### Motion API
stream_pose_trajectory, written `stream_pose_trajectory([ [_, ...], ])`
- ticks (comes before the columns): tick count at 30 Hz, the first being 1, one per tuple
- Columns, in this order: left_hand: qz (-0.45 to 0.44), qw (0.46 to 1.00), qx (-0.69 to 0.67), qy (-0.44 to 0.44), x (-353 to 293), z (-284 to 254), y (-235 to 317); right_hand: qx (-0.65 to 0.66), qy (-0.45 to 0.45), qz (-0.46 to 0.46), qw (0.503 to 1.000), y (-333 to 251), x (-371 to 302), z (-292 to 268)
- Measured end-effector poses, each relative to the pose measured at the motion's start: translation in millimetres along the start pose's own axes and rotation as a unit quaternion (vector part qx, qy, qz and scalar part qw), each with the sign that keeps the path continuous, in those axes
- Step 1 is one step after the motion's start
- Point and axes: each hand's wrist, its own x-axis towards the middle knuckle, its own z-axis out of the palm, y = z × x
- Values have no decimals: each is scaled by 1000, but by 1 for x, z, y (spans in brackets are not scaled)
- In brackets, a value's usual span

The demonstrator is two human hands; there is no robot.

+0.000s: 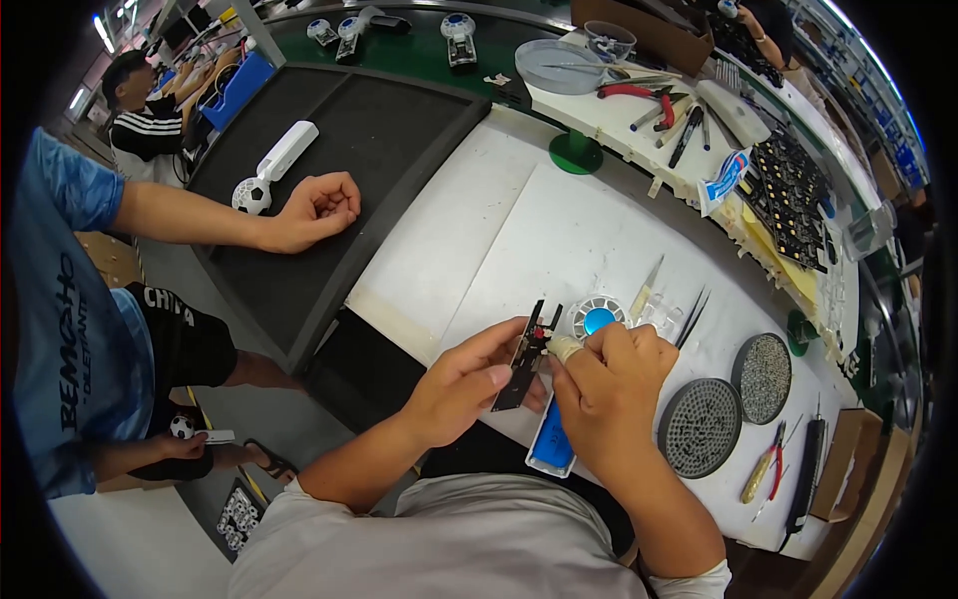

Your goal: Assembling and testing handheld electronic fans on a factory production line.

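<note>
My left hand (467, 379) grips a narrow black circuit board (518, 377) between thumb and fingers, tilted above the white worktop. Beside the board's upper part, my right hand (621, 384) is closed in a pinch, with a pale cover on one fingertip. Small red and white parts show on the board there; whatever the right fingertips hold is hidden. Beneath my right hand lies an opened handheld fan: its round white head (581, 313) with a blue centre shows beyond the knuckles, and its blue-filled handle (552, 445) shows nearer me.
Right of my hands are two round dishes of small parts (667, 423) (739, 365), pliers (769, 464), a black electric screwdriver (810, 469) and tweezers (691, 317). A raised shelf (599, 112) bears tools and boards. At left, a co-worker's forearm (190, 215) extends over a black tray (344, 105) holding a white fan (287, 150).
</note>
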Motion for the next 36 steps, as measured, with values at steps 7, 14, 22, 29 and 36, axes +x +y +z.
stream_pose_trajectory([
  [7, 38, 981, 189, -14, -6, -7, 5, 31, 4, 7, 999, 0, 1, -1],
  [14, 107, 933, 333, -84, -7, -5, 15, 52, -2, 3, 999, 1, 0, -1],
  [22, 146, 889, 421, -107, -6, -8, 20, 72, 11, 2, 997, 4, 0, -5],
  [29, 169, 846, 492, -115, -4, -4, 27, 82, -5, 8, 997, 5, -1, -6],
  [36, 195, 814, 531, -130, -1, -5, 26, 91, -16, 19, 996, 9, -1, -10],
])
